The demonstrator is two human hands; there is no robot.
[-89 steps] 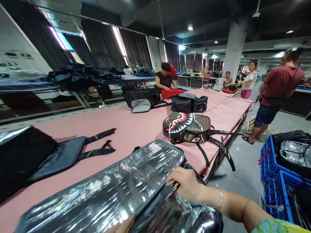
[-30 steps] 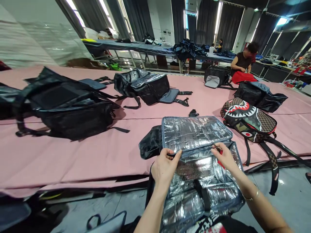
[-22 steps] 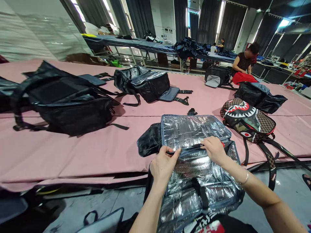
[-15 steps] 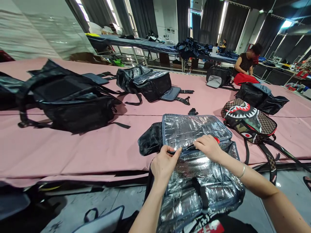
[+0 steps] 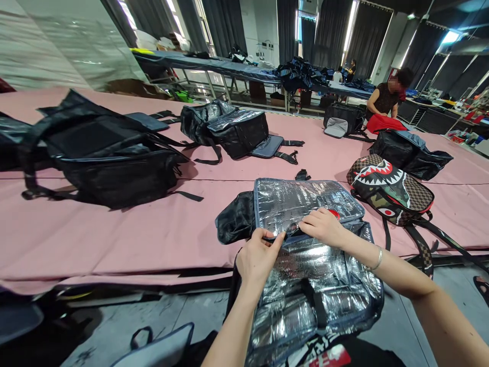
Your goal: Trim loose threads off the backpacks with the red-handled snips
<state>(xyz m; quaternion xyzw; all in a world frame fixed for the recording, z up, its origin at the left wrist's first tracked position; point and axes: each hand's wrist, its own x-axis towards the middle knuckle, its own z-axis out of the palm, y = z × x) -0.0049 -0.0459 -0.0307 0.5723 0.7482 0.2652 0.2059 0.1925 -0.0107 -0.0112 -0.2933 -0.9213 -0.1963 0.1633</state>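
A backpack with a silver foil lining (image 5: 301,275) lies opened out at the table edge, partly over my lap. Its foil-lined flap (image 5: 305,199) rests on the table. At the seam between flap and body, my left hand (image 5: 255,255) pinches the dark edge binding between thumb and fingers. Close to its right, my right hand (image 5: 323,227) is closed over a small tool with a red end (image 5: 334,213); the fingers hide most of it, so its exact kind is unclear. A black side pocket (image 5: 235,218) bulges out left of the flap.
Black backpacks (image 5: 118,173) and an opened foil-lined bag (image 5: 240,130) lie on the pink-covered table (image 5: 153,244). A checkered shark-face backpack (image 5: 389,188) sits to the right. Farther back, a person (image 5: 387,102) handles red cloth (image 5: 385,124).
My right hand has shifted slightly left along the seam toward my left hand, and the red end has tipped upward. My left hand keeps its pinch in nearly the same spot.
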